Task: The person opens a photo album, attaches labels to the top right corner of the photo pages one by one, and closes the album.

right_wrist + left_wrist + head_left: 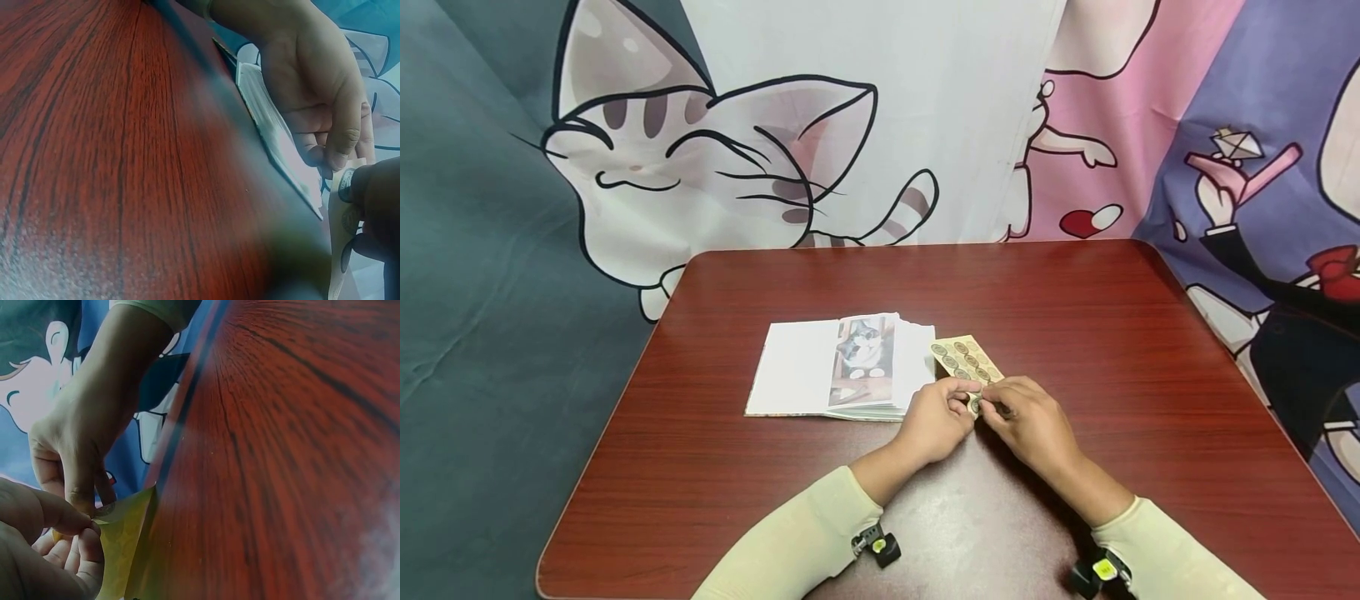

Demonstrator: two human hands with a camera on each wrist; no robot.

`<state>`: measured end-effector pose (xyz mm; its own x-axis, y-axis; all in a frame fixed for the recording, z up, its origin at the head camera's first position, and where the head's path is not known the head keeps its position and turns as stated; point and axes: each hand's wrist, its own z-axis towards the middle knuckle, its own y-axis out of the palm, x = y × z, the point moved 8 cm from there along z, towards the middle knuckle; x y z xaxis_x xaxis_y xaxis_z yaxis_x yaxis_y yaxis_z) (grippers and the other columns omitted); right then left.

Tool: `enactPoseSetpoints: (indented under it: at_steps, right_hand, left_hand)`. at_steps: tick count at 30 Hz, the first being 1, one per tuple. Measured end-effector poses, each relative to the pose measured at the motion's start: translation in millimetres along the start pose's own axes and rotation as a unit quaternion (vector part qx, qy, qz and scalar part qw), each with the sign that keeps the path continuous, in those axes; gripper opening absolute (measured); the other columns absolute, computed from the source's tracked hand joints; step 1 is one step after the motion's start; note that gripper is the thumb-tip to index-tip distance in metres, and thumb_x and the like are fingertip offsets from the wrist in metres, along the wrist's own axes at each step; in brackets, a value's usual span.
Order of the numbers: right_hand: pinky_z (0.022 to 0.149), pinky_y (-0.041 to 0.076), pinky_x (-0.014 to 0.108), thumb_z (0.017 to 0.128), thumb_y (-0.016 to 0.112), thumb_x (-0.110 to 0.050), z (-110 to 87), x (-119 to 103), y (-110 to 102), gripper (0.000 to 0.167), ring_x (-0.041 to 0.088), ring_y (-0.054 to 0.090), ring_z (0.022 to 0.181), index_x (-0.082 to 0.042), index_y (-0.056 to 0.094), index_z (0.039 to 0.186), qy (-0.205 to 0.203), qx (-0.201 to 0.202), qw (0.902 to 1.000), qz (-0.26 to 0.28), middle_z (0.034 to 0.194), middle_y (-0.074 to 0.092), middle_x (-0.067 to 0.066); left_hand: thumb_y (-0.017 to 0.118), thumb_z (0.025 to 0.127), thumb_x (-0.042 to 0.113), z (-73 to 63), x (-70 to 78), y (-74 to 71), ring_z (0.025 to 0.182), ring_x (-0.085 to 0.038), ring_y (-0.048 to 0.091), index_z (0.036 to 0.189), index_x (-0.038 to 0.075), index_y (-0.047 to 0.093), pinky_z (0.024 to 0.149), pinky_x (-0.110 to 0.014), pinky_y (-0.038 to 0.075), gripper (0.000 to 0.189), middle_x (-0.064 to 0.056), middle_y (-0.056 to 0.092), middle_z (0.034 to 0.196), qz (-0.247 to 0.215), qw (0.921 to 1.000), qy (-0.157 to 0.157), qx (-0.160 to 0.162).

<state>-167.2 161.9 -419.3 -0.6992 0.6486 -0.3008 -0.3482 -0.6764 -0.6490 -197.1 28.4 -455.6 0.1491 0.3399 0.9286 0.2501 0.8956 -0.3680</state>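
Note:
A yellowish sheet of round stickers is held up off the table, printed with rows of dark circles. My left hand pinches its near edge between thumb and fingers. At the same near corner, my right hand has thumb and forefinger on a sticker. Both sets of fingertips almost meet, as the left wrist view shows with the sheet bent between them. In the right wrist view, dark round stickers show beside the right fingers. Whether one is partly lifted I cannot tell.
An open book with white pages lies left of the hands; a cat picture is on its page. The reddish-brown table has rounded corners. Cartoon-printed cloth hangs behind it.

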Motion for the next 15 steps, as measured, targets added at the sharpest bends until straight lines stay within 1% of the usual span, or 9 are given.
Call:
enactPoseSetpoints:
  at_steps: [5,10,15]
  right_hand:
    - [0.074,0.058,0.036,0.076,0.078,-0.001,-1.5,1.4,1.1,0.01,0.022,0.07,0.089,-0.007,0.072,0.081,0.017,-0.01,0.9998,-0.007,0.092,0.075,0.006]
    - [0.075,0.058,0.036,0.076,0.076,-0.001,-3.2,4.8,1.3,0.011,0.021,0.069,0.091,-0.009,0.07,0.078,0.042,-0.014,0.999,-0.008,0.094,0.074,0.005]
    - [0.077,0.057,0.034,0.074,0.071,-0.001,-3.4,7.4,3.1,0.01,0.022,0.068,0.091,-0.011,0.067,0.075,0.049,-0.018,0.9986,-0.008,0.092,0.074,0.004]
  left_hand:
    - [0.062,0.078,-0.009,-0.4,-1.2,0.9,0.074,0.003,0.06,0.117,0.008,0.075,0.06,-0.016,0.05,0.045,0.001,0.073,0.092,0.002,1.0,0.0,0.003]
    - [0.062,0.078,-0.009,0.2,-2.6,2.6,0.069,0.003,0.058,0.118,0.008,0.075,0.058,-0.016,0.049,0.046,0.002,0.072,0.091,0.0,1.0,-0.004,0.0]
    - [0.061,0.077,-0.01,0.6,-1.7,3.0,0.067,0.003,0.057,0.118,0.007,0.075,0.057,-0.016,0.047,0.046,0.002,0.071,0.089,-0.002,1.0,-0.002,0.0]
